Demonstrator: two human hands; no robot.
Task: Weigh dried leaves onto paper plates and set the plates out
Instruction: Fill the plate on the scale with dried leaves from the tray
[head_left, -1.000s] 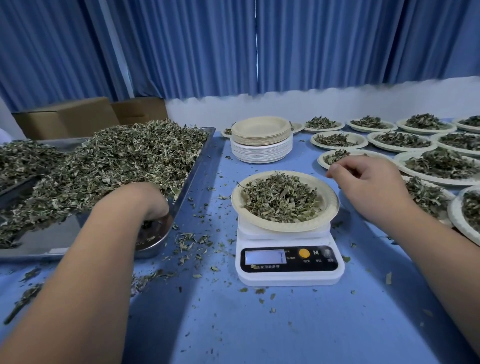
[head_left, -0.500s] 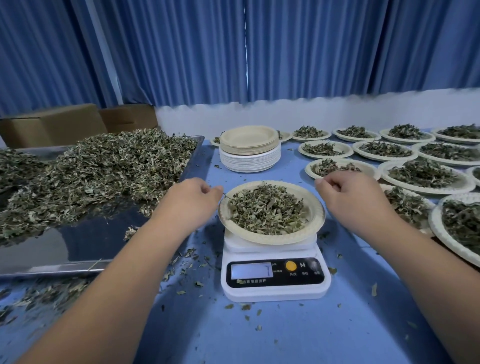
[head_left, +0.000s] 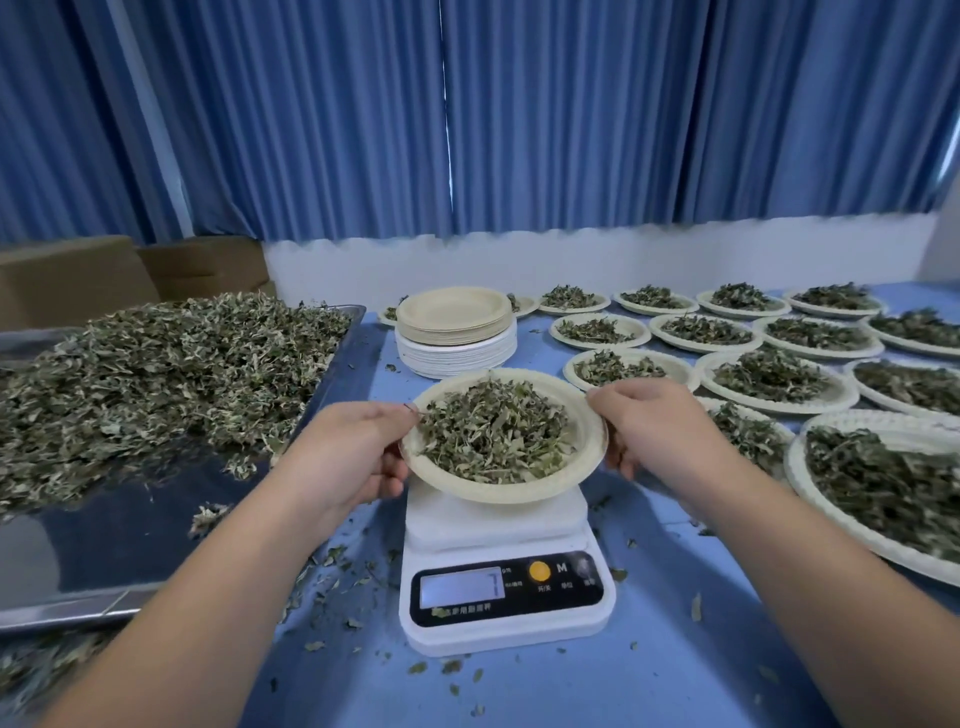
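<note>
A paper plate (head_left: 582, 415) heaped with dried leaves (head_left: 493, 431) hangs just above the white kitchen scale (head_left: 498, 587), tilted slightly toward me. My left hand (head_left: 353, 447) grips its left rim and my right hand (head_left: 649, 421) grips its right rim, thumbs on top. The scale's platform is bare and its display is lit. A steel tray (head_left: 104, 545) at the left carries a big pile of loose dried leaves (head_left: 156, 364). A stack of unused paper plates (head_left: 454, 332) stands behind the scale.
Several filled plates (head_left: 769, 379) cover the blue table (head_left: 649, 665) from the centre back to the right edge, the nearest (head_left: 883, 483) close to my right forearm. Leaf crumbs lie scattered around the scale. Cardboard boxes (head_left: 78, 280) stand behind the tray, blue curtains beyond.
My left hand left the tray and came to the plate's left rim. Both hands took hold of the plate and lifted it off the scale.
</note>
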